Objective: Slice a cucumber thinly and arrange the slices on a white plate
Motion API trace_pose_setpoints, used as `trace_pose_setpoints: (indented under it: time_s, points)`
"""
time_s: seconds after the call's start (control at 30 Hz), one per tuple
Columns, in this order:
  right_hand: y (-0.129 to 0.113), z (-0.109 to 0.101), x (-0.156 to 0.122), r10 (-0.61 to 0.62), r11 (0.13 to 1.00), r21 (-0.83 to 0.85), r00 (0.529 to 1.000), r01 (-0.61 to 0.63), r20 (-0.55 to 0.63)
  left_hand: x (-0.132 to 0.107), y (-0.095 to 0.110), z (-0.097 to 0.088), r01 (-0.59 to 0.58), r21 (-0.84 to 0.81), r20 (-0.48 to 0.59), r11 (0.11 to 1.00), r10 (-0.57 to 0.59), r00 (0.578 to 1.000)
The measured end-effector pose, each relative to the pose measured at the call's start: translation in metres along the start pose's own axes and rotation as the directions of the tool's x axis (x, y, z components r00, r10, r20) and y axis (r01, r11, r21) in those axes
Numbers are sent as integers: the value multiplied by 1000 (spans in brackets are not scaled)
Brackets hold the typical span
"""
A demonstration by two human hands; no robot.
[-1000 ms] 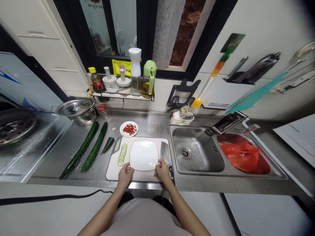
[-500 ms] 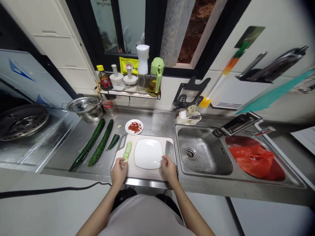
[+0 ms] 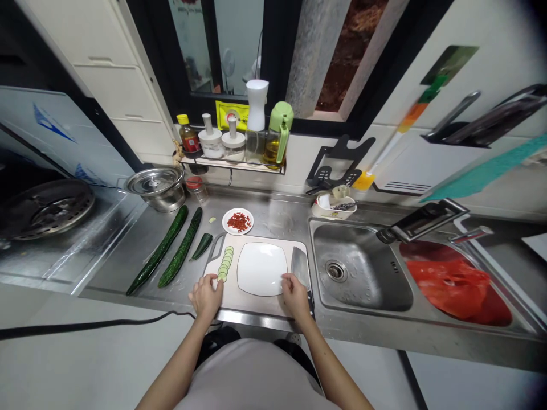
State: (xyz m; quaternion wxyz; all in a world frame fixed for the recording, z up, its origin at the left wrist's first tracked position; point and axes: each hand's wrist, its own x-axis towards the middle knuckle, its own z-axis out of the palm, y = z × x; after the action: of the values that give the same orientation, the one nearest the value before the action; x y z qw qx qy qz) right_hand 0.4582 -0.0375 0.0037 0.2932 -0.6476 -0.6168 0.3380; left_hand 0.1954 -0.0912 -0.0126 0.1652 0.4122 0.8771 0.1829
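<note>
My left hand (image 3: pixel 207 297) rests at the near left edge of the cutting board (image 3: pixel 229 307), its fingers spread and bent, with thumb and forefinger beside the lower end of a row of overlapping cucumber slices (image 3: pixel 226 262). A white square plate (image 3: pixel 262 269) lies flat on the board, nothing on it. Beside the plate's right rim is my right hand (image 3: pixel 296 297), fingers loosely curled and thumb apart; whether it touches the rim is unclear. The knife (image 3: pixel 299 263) lies along the board's right side, partly covered by that hand.
Two whole cucumbers (image 3: pixel 160 247) and a cut piece (image 3: pixel 202 246) lie on the left. Behind the board stands a small dish of red bits (image 3: pixel 238 221). A lidded steel pot (image 3: pixel 156 188) and seasoning rack (image 3: pixel 233 161) are at the back, the sink (image 3: pixel 363 267) at the right.
The view has shifted slightly, moving the scene rightward. My left hand has drawn a little back from the slices and its fingers have spread. The plate stays in place, my right hand still beside it.
</note>
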Motion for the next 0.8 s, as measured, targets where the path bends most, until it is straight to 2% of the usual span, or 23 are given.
trace_pose_setpoints:
  time_s: [0.3,0.53,0.63,0.73,0.8]
  points:
    - [1,1,-2,-2,1000,-7,1000,2,11,0,1,7,-10,-89,-44,996,6,999]
    - [0,2,-1,-5,1000,-10,1000,5,10,2,2,7,8,-309,-67,951,-30,997]
    - [-4,2,0,-12,1000,-12,1000,12,11,1,14,6,12,-528,-59,849,-50,997]
    - [-12,2,3,-39,999,-6,999,39,6,-1,35,3,25,-749,13,663,-22,1000]
    - [-22,1,6,-65,998,8,998,65,16,-3,49,0,49,-824,69,564,15,997]
